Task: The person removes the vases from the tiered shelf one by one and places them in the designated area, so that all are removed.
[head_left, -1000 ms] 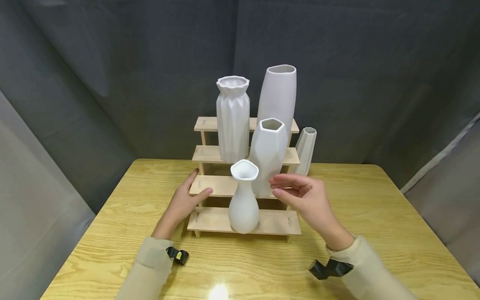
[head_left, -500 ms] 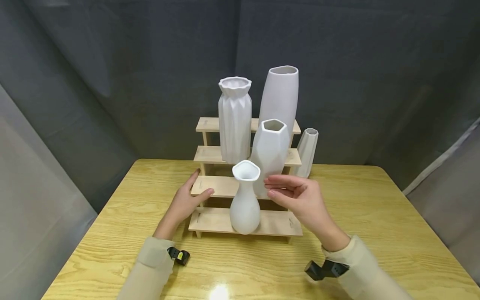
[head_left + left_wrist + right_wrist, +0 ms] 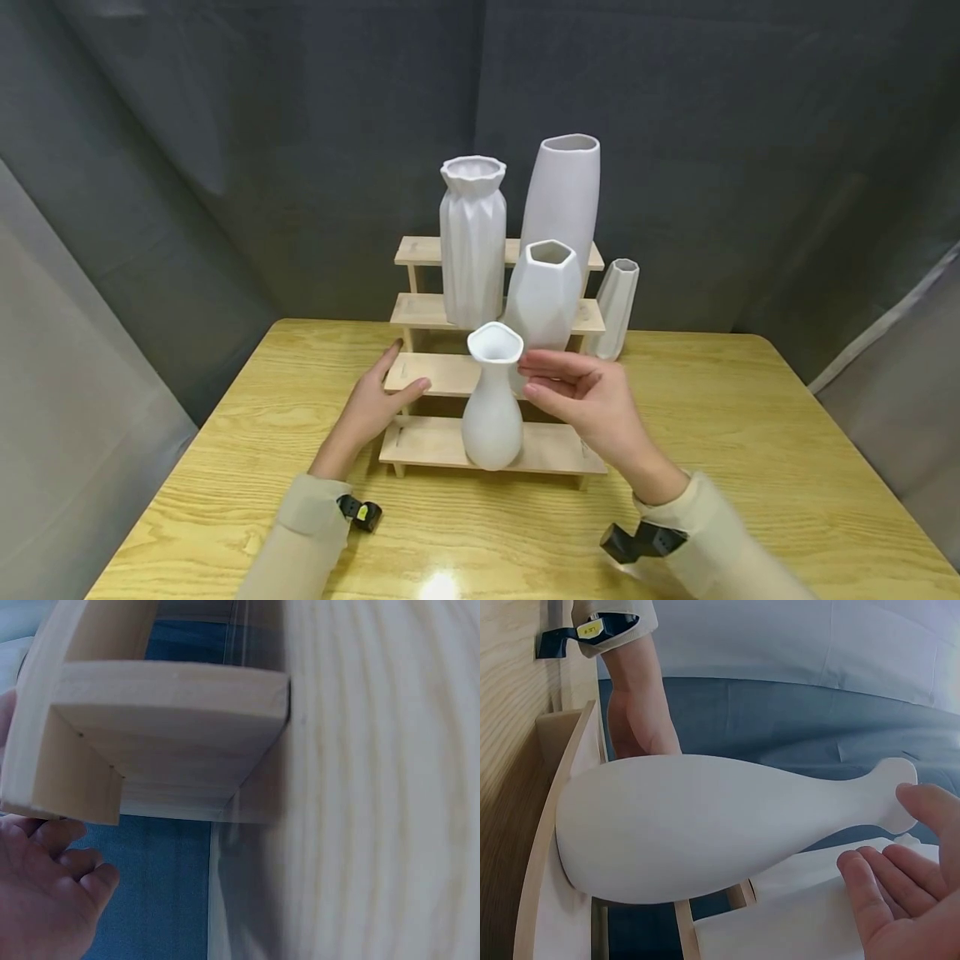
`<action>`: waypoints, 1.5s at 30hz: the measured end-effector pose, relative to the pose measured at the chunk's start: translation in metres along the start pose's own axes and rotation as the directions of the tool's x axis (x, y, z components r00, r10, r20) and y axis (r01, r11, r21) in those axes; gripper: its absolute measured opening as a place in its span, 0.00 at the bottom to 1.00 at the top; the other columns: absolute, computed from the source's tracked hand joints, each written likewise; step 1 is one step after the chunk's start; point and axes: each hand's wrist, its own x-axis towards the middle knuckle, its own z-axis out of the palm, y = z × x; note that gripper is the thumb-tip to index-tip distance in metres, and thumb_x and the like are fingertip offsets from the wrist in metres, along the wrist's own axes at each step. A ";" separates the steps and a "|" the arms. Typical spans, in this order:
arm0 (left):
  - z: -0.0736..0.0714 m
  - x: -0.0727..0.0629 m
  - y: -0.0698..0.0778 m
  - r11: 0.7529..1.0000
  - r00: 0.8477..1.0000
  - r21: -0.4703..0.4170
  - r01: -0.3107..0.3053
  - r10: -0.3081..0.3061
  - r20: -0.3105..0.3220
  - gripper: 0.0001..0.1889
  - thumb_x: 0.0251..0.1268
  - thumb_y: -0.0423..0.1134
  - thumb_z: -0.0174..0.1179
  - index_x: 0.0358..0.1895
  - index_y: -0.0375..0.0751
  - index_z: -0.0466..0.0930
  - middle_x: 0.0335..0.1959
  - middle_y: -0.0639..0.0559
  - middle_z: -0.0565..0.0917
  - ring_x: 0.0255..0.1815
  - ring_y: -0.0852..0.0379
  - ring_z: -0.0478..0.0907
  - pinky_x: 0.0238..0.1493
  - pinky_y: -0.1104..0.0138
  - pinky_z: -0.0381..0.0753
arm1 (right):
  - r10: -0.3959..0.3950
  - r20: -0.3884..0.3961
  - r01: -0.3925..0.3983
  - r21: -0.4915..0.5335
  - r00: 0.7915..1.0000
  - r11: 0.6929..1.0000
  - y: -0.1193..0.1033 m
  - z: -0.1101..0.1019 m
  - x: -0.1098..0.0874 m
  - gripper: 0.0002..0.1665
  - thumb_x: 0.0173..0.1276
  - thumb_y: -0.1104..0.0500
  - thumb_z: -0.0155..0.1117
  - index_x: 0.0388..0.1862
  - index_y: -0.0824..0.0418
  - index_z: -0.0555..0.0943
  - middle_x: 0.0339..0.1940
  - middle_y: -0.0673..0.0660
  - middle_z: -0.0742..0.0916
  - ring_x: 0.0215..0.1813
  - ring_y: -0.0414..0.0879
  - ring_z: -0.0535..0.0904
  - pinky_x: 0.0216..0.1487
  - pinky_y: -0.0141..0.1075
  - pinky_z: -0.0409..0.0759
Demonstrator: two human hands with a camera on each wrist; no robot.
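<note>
A stepped wooden display stand (image 3: 423,437) with several shelves carries white vases. My left hand (image 3: 372,406) grips its left end at the second shelf from the bottom, thumb over the board; in the left wrist view its curled fingers (image 3: 64,847) lie by the wood. On the lowest shelf a slim-necked vase (image 3: 492,429) with a flared rim stands upright. Just right of that neck is my right hand (image 3: 588,400), fingers loosely bent, thumb apart, holding nothing. In the right wrist view its thumb (image 3: 930,806) comes close to the vase's rim; contact is unclear.
Behind the hand stands a faceted vase (image 3: 547,292). Higher up are a pleated vase (image 3: 472,250) and a tall smooth vase (image 3: 564,192). A narrow ribbed vase (image 3: 618,304) stands behind the stand's right side. Dark curtains (image 3: 300,150) hang beyond the wooden table (image 3: 697,417).
My right hand has moved left, from beside the faceted vase to the neck of the slim-necked vase. The left hand keeps its place on the stand. The whole view has shifted slightly.
</note>
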 end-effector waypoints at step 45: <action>0.000 0.000 0.002 1.000 1.000 0.019 -0.001 0.001 -0.010 0.54 0.55 0.71 0.62 0.80 0.55 0.47 0.79 0.53 0.49 0.78 0.49 0.47 0.73 0.48 0.54 | 0.034 -0.051 -0.038 -0.083 0.998 0.996 0.007 0.031 0.012 0.21 0.58 0.70 0.74 0.52 0.73 0.83 0.47 0.64 0.87 0.48 0.53 0.86 0.50 0.41 0.83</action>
